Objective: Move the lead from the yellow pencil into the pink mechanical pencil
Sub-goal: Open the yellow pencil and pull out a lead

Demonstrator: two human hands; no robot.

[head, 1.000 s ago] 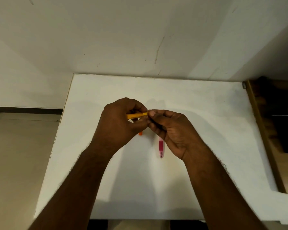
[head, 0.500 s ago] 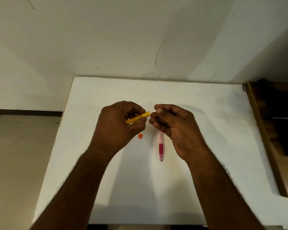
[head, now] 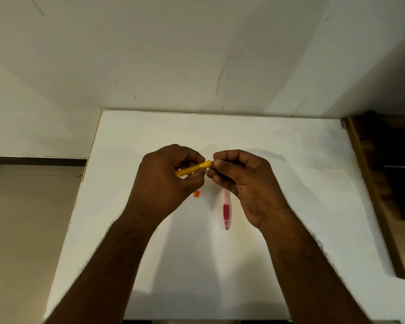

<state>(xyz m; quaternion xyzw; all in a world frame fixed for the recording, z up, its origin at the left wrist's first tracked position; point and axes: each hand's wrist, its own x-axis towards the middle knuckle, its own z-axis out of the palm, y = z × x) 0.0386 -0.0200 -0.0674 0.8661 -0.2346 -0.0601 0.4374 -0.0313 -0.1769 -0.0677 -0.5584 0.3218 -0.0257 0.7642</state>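
Hands work close together above the white table (head: 290, 160): left hand (head: 164, 181) grips the yellow pencil (head: 193, 169) level, seemingly so right hand (head: 241, 181) fingertips can pinch at its open end; lead invisible; pink mechanical pencil (head: 226, 208) lies below, untouched

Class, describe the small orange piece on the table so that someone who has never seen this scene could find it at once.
Start at the white table and find the left hand gripping the yellow pencil. Just below its fingers, to the left of the pink pencil lying flat, sits the orange piece. It is the only orange thing there: tiny, squarish, and touched by nothing.
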